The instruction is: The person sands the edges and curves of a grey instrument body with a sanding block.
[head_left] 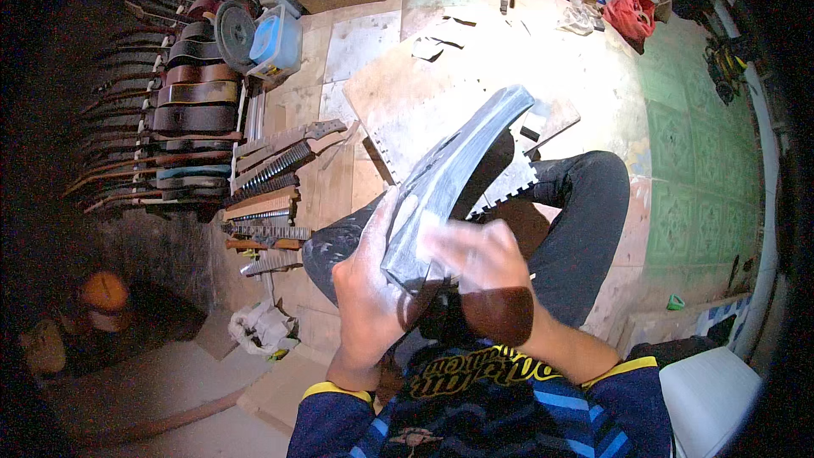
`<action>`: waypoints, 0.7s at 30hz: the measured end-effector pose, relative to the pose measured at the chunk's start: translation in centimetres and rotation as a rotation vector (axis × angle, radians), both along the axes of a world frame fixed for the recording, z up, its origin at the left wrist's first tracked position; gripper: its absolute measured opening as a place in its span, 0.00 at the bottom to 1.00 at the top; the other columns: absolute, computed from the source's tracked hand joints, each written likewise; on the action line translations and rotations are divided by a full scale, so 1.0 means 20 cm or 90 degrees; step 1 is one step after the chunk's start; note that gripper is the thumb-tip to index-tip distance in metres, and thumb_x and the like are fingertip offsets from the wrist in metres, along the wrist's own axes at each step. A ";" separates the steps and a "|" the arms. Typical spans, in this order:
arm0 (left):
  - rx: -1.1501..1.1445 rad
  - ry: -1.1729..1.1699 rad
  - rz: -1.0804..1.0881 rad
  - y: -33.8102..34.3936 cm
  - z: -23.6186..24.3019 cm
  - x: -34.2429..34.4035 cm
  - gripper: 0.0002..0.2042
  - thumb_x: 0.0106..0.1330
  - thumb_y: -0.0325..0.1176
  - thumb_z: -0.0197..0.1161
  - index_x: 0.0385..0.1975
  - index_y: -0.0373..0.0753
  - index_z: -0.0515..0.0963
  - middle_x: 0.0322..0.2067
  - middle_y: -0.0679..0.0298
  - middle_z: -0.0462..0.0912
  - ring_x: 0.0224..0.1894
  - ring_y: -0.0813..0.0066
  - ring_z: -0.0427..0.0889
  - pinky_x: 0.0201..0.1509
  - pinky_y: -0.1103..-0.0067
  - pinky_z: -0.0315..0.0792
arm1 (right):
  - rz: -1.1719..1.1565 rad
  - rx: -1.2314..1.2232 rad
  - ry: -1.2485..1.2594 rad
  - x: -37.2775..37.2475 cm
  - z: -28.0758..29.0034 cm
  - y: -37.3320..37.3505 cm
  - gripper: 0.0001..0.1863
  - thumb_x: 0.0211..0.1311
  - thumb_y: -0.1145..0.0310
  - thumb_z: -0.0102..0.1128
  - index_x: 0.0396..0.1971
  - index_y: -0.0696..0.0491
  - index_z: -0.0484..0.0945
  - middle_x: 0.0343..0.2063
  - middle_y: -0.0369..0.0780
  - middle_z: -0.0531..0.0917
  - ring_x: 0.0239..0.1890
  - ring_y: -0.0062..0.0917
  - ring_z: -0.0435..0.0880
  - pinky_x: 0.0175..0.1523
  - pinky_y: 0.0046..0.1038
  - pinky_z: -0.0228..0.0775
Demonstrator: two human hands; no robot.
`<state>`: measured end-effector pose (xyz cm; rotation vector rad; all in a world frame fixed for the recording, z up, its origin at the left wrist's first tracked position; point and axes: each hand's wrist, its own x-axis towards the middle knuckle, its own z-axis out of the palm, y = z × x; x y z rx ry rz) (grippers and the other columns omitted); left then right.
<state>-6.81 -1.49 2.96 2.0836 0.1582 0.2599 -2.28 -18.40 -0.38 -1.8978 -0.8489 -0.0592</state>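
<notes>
Left grip [363, 276] is clasping a curved grey piece [451, 165], likely stiff and dust-slick, best held by its edge; right grip [487, 256] is blurring, closure unclear.

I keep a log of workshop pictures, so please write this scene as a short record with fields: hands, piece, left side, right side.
Left hand: gripping the curved grey piece near its lower end
Right hand: blurred, at the piece's lower part; grip unclear
Piece: long, whitish marks, slanting up to the right
Left side: row of guitars
Right side: green tiles; red bag above
</notes>
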 end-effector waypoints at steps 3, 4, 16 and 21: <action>0.013 -0.004 0.026 -0.02 0.02 0.01 0.39 0.54 0.37 0.75 0.66 0.28 0.68 0.53 0.43 0.83 0.56 0.58 0.85 0.58 0.70 0.77 | 0.038 0.090 0.073 -0.05 0.00 0.01 0.27 0.52 0.58 0.69 0.55 0.46 0.83 0.54 0.34 0.84 0.44 0.29 0.80 0.45 0.32 0.66; -0.015 -0.007 0.038 -0.02 0.02 0.01 0.39 0.54 0.35 0.75 0.66 0.28 0.68 0.53 0.43 0.83 0.56 0.59 0.85 0.58 0.70 0.77 | 0.049 0.133 0.083 -0.06 0.00 0.01 0.26 0.54 0.59 0.69 0.56 0.46 0.82 0.55 0.35 0.83 0.45 0.28 0.81 0.45 0.32 0.67; 0.024 -0.009 0.076 -0.03 0.02 0.03 0.35 0.55 0.30 0.74 0.65 0.28 0.70 0.50 0.44 0.85 0.53 0.60 0.86 0.57 0.72 0.77 | 0.004 0.169 0.150 0.03 -0.07 0.03 0.24 0.57 0.69 0.66 0.56 0.49 0.80 0.54 0.42 0.83 0.50 0.35 0.84 0.46 0.31 0.71; -0.177 0.036 0.131 -0.05 0.04 0.02 0.37 0.54 0.32 0.76 0.64 0.27 0.69 0.50 0.46 0.85 0.53 0.61 0.86 0.57 0.72 0.77 | 0.089 0.152 0.078 -0.04 0.02 0.00 0.24 0.50 0.67 0.73 0.50 0.53 0.83 0.48 0.44 0.85 0.46 0.38 0.85 0.47 0.37 0.74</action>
